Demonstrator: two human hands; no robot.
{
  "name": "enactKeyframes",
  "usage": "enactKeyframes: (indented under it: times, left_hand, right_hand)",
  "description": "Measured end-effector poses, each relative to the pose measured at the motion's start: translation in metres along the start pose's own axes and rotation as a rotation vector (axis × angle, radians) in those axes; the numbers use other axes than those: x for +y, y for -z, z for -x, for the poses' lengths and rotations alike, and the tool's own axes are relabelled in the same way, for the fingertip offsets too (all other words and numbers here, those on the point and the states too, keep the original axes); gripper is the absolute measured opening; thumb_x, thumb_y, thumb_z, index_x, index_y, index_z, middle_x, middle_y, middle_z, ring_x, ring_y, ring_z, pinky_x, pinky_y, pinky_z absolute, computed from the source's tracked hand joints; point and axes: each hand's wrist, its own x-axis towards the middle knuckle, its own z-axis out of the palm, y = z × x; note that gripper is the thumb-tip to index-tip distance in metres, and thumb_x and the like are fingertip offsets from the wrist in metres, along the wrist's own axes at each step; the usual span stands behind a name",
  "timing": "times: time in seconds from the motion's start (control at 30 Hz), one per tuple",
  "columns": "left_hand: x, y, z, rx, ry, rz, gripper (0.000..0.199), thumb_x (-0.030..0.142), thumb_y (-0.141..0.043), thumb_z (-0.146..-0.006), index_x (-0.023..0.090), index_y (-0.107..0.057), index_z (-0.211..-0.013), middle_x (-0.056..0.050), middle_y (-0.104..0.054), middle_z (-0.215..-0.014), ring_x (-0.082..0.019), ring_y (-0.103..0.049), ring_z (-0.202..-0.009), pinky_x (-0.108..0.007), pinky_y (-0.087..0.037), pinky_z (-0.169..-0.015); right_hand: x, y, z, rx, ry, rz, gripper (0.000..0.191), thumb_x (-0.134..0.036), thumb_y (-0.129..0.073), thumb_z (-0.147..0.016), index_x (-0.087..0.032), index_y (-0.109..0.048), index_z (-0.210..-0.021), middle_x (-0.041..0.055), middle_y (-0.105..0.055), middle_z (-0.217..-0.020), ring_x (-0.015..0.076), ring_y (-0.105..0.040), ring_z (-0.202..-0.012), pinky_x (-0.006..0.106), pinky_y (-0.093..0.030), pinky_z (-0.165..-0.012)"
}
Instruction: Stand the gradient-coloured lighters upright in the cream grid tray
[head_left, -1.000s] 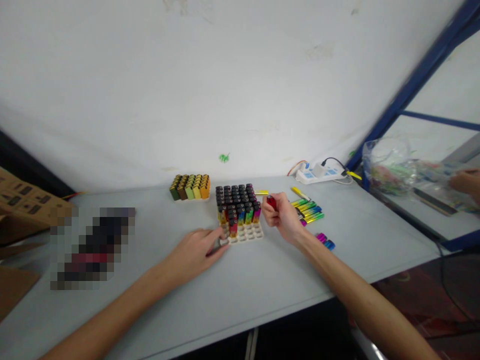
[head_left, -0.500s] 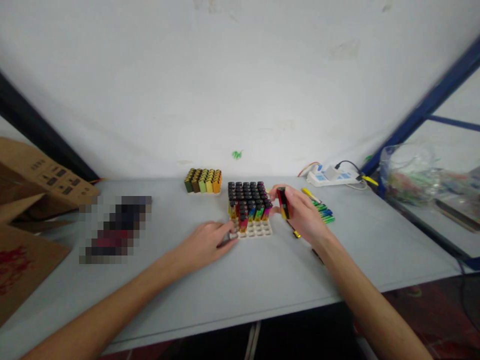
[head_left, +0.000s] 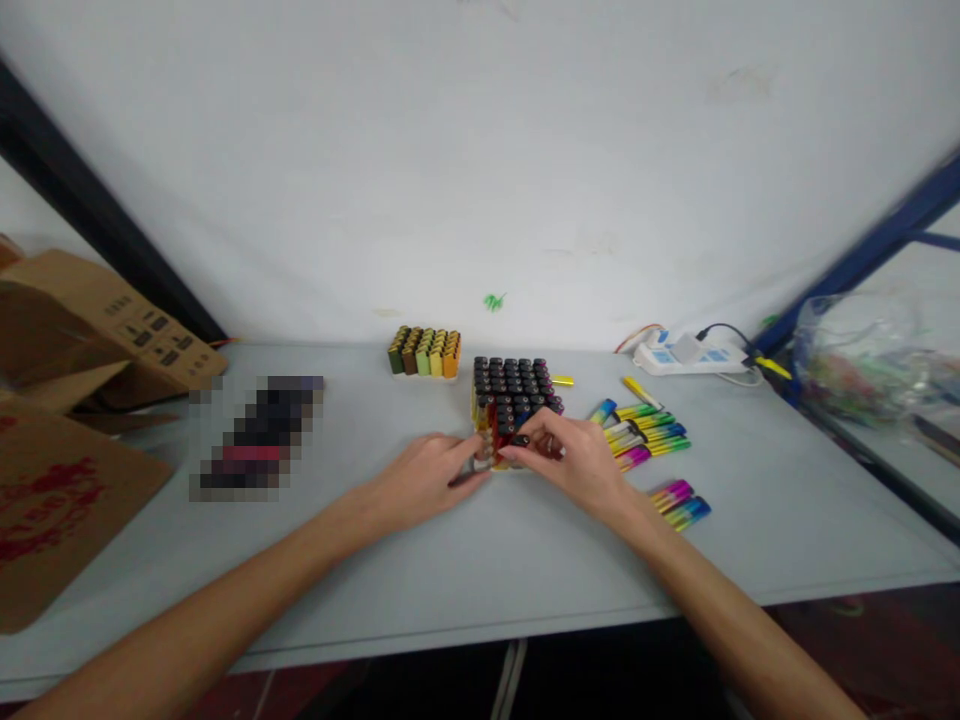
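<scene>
So the right hand [head_left: 574, 460] had a red, black-topped lighter [head_left: 519, 440] pinched in its fingertips, dead centre of the frame, tipped over the near part of the white tray [head_left: 511, 469]. The left hand [head_left: 427, 480], a bit left of centre, had its fingers closed on the tray's near left corner. What had just changed: half a second earlier that lighter was out to the right of the tray, and now it was right at the near rows, where open holes had been showing. So it had got to the tray, but I can't tell if its base was in a hole, since the fingers covered that bit. Behind it, the black-topped lighters [head_left: 512, 380] stood upright, packed close in the tray. Right of centre and low, a pink and blue pair [head_left: 682, 505] lay flat on the table [head_left: 450, 580], with a bigger loose bunch [head_left: 652, 433] just above them in the frame. Cardboard boxes [head_left: 82, 500] took up the left edge. Further back, a second block of gold-topped ones [head_left: 425, 352] sat upper left of the tray, and a white power strip [head_left: 656, 360] was off to the right, near the wall [head_left: 450, 180].
</scene>
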Motion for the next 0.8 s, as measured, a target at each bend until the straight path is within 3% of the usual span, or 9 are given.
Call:
enactKeyframes:
  times: [0.27,0.43,0.5,0.6,0.7,0.8]
  left_hand:
    - [-0.003,-0.003,0.0,-0.008,0.011,0.007,0.021,0.041,-0.05,-0.104,0.022,-0.06,-0.104,0.0,-0.063,-0.073,-0.021,-0.063,-0.065,-0.029,-0.048,-0.069]
    - [-0.004,-0.003,0.0,-0.004,0.01,0.014,0.023,0.043,-0.05,-0.105,0.022,-0.06,-0.105,0.001,-0.06,-0.071,-0.021,-0.061,-0.064,-0.029,-0.046,-0.066]
    - [-0.005,-0.003,0.0,-0.01,0.007,0.013,0.022,0.042,-0.05,-0.105,0.022,-0.06,-0.104,0.002,-0.058,-0.069,-0.021,-0.06,-0.063,-0.029,-0.045,-0.065]
    - [-0.005,-0.002,-0.001,-0.012,0.01,0.02,0.02,0.041,-0.051,-0.104,0.023,-0.058,-0.101,0.003,-0.056,-0.067,-0.02,-0.059,-0.061,-0.028,-0.045,-0.064]
    - [-0.005,-0.003,-0.001,-0.001,0.019,0.016,0.019,0.041,-0.051,-0.103,0.024,-0.057,-0.098,0.003,-0.056,-0.067,-0.019,-0.058,-0.062,-0.028,-0.046,-0.066]
    - [-0.004,-0.003,-0.001,-0.01,0.028,-0.004,0.019,0.041,-0.05,-0.103,0.024,-0.057,-0.098,0.002,-0.057,-0.068,-0.021,-0.059,-0.064,-0.029,-0.046,-0.067]
  right_hand:
    - [0.012,-0.012,-0.003,-0.096,0.019,0.036,0.03,-0.051,-0.079,-0.09,-0.024,-0.064,-0.087,0.0001,-0.069,-0.07,0.0156,-0.058,-0.058,0.026,-0.038,-0.057]
    - [0.005,-0.012,0.002,-0.058,0.039,0.182,0.035,-0.056,-0.079,-0.088,-0.024,-0.065,-0.09,0.0012,-0.071,-0.073,0.0163,-0.06,-0.061,0.026,-0.037,-0.058]
    - [0.006,0.004,0.004,-0.03,0.045,0.214,0.036,-0.057,-0.078,-0.088,-0.024,-0.068,-0.093,0.0004,-0.07,-0.071,0.0161,-0.06,-0.059,0.026,-0.039,-0.059]
    - [0.022,0.046,0.006,-0.025,0.063,0.289,0.028,-0.051,-0.068,-0.098,-0.023,-0.073,-0.094,0.0032,-0.074,-0.078,0.0179,-0.063,-0.064,0.029,-0.047,-0.067]
    - [0.053,0.092,-0.001,-0.08,0.087,0.433,0.023,-0.035,-0.058,-0.103,-0.023,-0.078,-0.103,0.0112,-0.077,-0.105,0.0262,-0.07,-0.094,0.041,-0.053,-0.089]
    - [0.087,0.122,-0.016,-0.209,0.085,0.532,0.025,-0.026,-0.061,-0.096,-0.021,-0.08,-0.113,0.0156,-0.074,-0.121,0.0324,-0.067,-0.116,0.051,-0.048,-0.107]
